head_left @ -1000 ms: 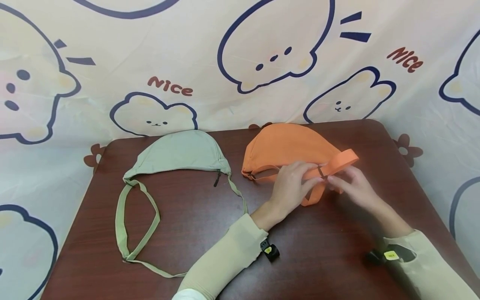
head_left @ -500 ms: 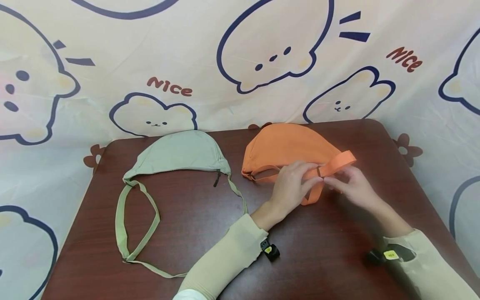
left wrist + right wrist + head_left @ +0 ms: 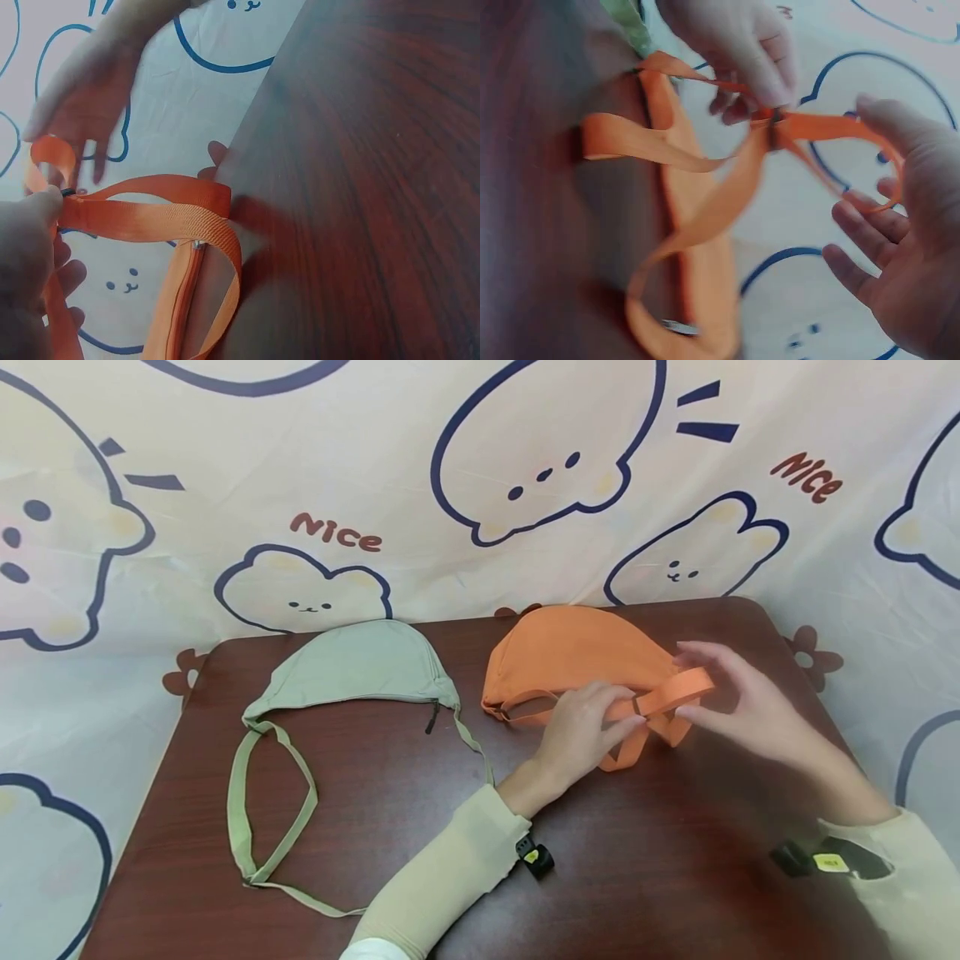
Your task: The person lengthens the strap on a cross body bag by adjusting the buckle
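Note:
An orange waist bag point(image 3: 573, 647) lies at the back right of the table, its strap raised in front of it. My left hand point(image 3: 573, 739) pinches that strap beside a dark slider buckle point(image 3: 774, 129). Beyond the buckle a strap loop point(image 3: 678, 691) sticks out to the right. Around the loop's far end my right hand point(image 3: 753, 706) is spread, thumb and fingers apart; whether they touch the strap I cannot tell. In the right wrist view a second length of strap point(image 3: 705, 217) hangs below the buckle, near a metal zip pull point(image 3: 681, 327).
A pale green waist bag point(image 3: 360, 664) lies on the left of the brown table point(image 3: 645, 877), its strap point(image 3: 240, 810) looped toward the front. Part of this strap passes behind my left sleeve point(image 3: 442, 868). A printed cloth point(image 3: 420, 568) hangs behind the table.
My right hand has let go of the strap by the buckle and moved right, its fingers spreading. My left hand keeps its pinch. The loop tip has dipped slightly.

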{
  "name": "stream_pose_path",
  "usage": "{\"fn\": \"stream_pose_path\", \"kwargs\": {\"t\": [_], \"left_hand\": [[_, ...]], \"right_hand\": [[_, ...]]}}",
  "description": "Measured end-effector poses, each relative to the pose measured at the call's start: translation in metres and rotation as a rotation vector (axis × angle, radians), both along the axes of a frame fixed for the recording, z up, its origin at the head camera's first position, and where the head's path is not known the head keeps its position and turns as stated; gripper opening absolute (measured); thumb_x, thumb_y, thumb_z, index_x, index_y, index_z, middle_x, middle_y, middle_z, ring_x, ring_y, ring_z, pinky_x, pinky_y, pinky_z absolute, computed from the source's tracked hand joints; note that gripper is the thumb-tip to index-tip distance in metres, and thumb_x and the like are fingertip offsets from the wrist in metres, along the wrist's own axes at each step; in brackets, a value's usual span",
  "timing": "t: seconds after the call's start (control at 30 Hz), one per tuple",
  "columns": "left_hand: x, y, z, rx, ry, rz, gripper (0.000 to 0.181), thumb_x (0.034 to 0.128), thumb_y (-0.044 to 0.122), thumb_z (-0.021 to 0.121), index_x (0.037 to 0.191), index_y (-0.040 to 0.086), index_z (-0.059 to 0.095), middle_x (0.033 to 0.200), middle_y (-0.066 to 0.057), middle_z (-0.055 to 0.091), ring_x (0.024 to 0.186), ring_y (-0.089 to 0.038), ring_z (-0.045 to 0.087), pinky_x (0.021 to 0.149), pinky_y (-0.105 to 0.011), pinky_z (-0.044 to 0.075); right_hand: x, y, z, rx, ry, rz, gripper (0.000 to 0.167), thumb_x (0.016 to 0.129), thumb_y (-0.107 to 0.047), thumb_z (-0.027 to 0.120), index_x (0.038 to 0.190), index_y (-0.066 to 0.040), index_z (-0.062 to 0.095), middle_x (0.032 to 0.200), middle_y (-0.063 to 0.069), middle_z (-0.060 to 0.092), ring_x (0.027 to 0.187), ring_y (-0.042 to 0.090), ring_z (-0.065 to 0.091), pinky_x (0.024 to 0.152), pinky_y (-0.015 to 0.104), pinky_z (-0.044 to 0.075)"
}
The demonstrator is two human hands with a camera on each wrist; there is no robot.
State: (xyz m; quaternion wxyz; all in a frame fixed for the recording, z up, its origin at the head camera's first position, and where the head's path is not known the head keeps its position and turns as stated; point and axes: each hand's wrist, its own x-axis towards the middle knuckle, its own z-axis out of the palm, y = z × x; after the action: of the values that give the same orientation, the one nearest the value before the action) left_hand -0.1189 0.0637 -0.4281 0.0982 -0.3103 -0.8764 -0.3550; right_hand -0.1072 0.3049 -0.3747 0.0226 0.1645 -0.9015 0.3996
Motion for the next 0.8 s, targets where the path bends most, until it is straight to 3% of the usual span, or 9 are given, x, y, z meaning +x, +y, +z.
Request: {"fn": "stream_pose_path", "kwargs": {"t": [0.17, 0.33, 0.47, 0.8], "left_hand": [[-0.001, -0.002, 0.001, -0.022, 0.020, -0.020, 0.035, 0.0967, 0.040, 0.070, 0.121, 0.015, 0.072, 0.116, 0.004, 0.070, 0.108, -0.009, 0.063, 0.096, -0.028, 0.047], [-0.001, -0.002, 0.001, -0.024, 0.042, -0.029, 0.034, 0.0962, 0.039, 0.071, 0.119, 0.015, 0.072, 0.110, 0.005, 0.070, 0.102, -0.008, 0.063, 0.093, -0.026, 0.047], [-0.002, -0.002, 0.001, -0.020, 0.048, -0.038, 0.033, 0.0970, 0.038, 0.071, 0.120, 0.014, 0.072, 0.111, 0.005, 0.070, 0.101, -0.008, 0.063, 0.091, -0.026, 0.047], [-0.004, -0.004, 0.003, -0.020, 0.046, -0.045, 0.035, 0.0981, 0.039, 0.069, 0.122, 0.015, 0.071, 0.116, 0.004, 0.069, 0.106, -0.008, 0.063, 0.094, -0.026, 0.047]], "right_hand": [[-0.004, -0.009, 0.027, 0.219, 0.114, 0.091, 0.065, 0.072, -0.010, 0.094, 0.130, -0.019, 0.067, 0.122, -0.002, 0.068, 0.108, 0.010, 0.058, 0.088, 0.004, 0.040], [-0.009, -0.020, 0.037, 0.395, 0.183, 0.180, 0.046, 0.074, -0.012, 0.092, 0.117, -0.014, 0.075, 0.104, -0.005, 0.073, 0.092, 0.012, 0.063, 0.083, 0.025, 0.052], [-0.011, -0.025, 0.039, 0.449, 0.159, 0.204, 0.040, 0.076, -0.015, 0.091, 0.113, -0.013, 0.076, 0.100, -0.005, 0.073, 0.086, 0.011, 0.063, 0.077, 0.038, 0.056], [-0.012, -0.026, 0.042, 0.512, 0.128, 0.206, 0.030, 0.078, -0.020, 0.091, 0.106, -0.020, 0.079, 0.093, -0.011, 0.072, 0.080, 0.007, 0.061, 0.075, 0.035, 0.056]]}}
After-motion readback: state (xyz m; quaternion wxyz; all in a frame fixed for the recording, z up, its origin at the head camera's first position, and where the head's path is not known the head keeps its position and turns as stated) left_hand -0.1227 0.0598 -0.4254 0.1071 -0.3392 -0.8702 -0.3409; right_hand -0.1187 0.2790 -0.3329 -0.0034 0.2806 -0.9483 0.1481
